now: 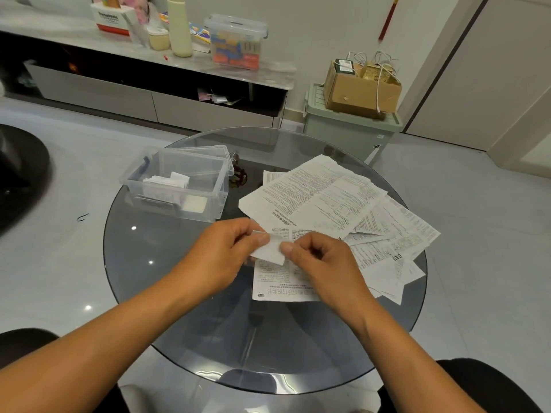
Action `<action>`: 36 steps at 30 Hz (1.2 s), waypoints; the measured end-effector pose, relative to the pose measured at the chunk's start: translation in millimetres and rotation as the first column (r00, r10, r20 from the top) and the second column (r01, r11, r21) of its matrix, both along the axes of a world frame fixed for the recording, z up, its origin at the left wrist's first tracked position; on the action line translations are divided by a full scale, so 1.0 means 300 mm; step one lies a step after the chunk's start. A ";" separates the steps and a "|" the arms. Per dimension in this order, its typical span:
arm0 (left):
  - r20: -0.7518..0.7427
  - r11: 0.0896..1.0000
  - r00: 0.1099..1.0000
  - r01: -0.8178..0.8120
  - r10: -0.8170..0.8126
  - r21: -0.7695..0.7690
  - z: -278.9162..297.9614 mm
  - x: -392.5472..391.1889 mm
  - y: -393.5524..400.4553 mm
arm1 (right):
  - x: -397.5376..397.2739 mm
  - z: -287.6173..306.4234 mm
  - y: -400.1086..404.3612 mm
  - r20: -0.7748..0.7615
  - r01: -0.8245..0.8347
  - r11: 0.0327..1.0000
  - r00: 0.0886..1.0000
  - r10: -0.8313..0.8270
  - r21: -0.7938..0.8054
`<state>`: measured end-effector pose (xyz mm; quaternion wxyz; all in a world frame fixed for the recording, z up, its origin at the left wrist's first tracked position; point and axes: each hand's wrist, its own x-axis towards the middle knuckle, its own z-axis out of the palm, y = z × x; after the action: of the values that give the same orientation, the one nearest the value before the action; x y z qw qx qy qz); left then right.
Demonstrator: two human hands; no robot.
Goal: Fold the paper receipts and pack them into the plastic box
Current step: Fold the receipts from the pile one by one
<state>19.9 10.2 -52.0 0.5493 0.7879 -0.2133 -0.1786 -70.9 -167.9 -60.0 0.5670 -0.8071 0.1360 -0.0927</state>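
Over the round glass table [179, 293], my left hand [226, 251] and my right hand [319, 257] together pinch a small folded white receipt [272, 251] between thumbs and fingers. Below it lies a flat printed sheet [277, 284]. A loose pile of unfolded printed receipts [337, 204] spreads to the right. The clear plastic box [179, 186] stands open at the table's far left, with several folded papers [167, 181] inside and its lid [208, 153] leaning behind it.
A dark small object [240, 177] sits between the box and the papers. Beyond the table are a low cabinet [143, 84] with bottles and a lidded bin [237, 40], and a green crate [348, 129] carrying a cardboard box [362, 84]. Dark chairs flank me.
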 end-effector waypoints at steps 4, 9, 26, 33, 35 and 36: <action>0.249 0.916 0.969 -0.096 -0.005 0.390 0.001 0.055 0.077 | -0.013 0.017 -0.029 0.046 0.097 0.995 0.994 -0.095 -0.037; 0.519 0.628 0.850 -0.357 -0.088 0.691 0.012 0.083 0.168 | -0.044 0.018 -0.118 -0.050 0.189 0.848 0.968 -0.246 -0.495; 0.812 0.782 0.547 -0.408 -0.204 0.471 -0.082 0.085 0.115 | -0.064 0.022 -0.108 -0.115 0.146 0.984 0.981 -0.157 -0.100; 0.611 0.879 0.667 0.148 -0.427 0.453 -0.092 0.000 0.037 | -0.064 0.041 -0.068 0.045 0.068 0.997 0.997 -0.066 -0.048; 0.578 0.864 0.690 0.140 -0.435 0.483 -0.106 -0.005 0.024 | -0.065 0.045 -0.056 0.052 0.001 0.999 0.999 0.001 -0.038; 0.536 0.882 0.748 0.138 -0.391 0.450 -0.096 -0.009 0.020 | -0.068 0.046 -0.050 0.040 -0.045 0.997 0.998 0.047 -0.057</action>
<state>17.1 16.1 -80.7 0.2536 0.8545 -0.4523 -0.0291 -91.5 -182.8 -46.2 0.5488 -0.8235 0.1030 -0.1001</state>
